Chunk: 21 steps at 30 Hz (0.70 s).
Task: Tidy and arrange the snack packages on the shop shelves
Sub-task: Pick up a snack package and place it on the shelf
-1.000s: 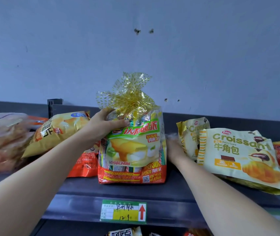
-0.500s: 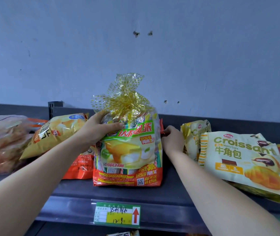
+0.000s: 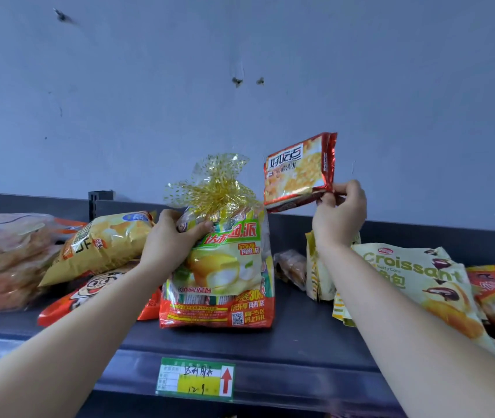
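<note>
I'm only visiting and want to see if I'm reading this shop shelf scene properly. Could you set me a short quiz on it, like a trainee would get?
1. True or false: the right hand holds the small red packet up, clear of the shelf.
2. Which thing does the left hand grip near its top?
A. the gold-bowed bag
B. the yellow chip bag
C. the price label
3. Fill in: the Croissant bag lies on the person's ___ side of the gold-bowed bag.

Key: 1 true; 2 A; 3 right.
</note>
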Each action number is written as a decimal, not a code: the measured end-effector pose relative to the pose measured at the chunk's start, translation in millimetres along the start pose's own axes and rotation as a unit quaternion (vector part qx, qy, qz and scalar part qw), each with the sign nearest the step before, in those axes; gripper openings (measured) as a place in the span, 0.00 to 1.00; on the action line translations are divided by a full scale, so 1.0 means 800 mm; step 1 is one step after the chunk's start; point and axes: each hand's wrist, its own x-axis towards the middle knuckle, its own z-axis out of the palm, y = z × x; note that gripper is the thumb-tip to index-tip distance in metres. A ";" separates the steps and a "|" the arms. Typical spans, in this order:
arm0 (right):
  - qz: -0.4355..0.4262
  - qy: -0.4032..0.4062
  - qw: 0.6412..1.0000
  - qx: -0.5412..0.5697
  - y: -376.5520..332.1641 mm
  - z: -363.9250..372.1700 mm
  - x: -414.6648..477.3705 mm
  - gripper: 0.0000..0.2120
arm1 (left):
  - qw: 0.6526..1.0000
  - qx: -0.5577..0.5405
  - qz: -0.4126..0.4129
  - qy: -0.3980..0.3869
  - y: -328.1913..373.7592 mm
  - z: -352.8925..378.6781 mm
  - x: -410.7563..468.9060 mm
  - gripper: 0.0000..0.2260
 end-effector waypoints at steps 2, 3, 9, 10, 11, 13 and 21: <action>0.016 -0.001 0.999 0.036 -0.005 -0.008 0.004 0.09 | 1.000 -0.003 0.007 0.029 -0.001 0.003 -0.003 0.33; 0.028 -0.002 0.998 0.053 -0.010 -0.013 0.003 0.11 | 0.999 -0.003 0.016 0.043 -0.001 0.003 -0.006 0.33; 0.116 -0.021 0.980 0.158 -0.038 -0.046 -0.009 0.15 | 0.996 0.000 0.068 0.062 0.002 -0.002 -0.036 0.41; 0.125 -0.025 0.977 0.172 -0.041 -0.051 -0.012 0.15 | 0.996 0.005 0.073 0.055 0.002 -0.004 -0.044 0.44; 0.133 -0.027 0.973 0.186 -0.045 -0.056 -0.016 0.15 | 0.996 0.014 0.078 0.048 0.001 -0.006 -0.050 0.47; 0.142 -0.027 0.968 0.205 -0.050 -0.065 -0.021 0.14 | 0.995 0.037 0.085 0.043 -0.001 -0.009 -0.062 0.50; 0.137 0.001 0.952 0.274 -0.088 -0.105 -0.038 0.12 | 0.992 0.118 0.030 0.035 0.000 -0.017 -0.085 0.36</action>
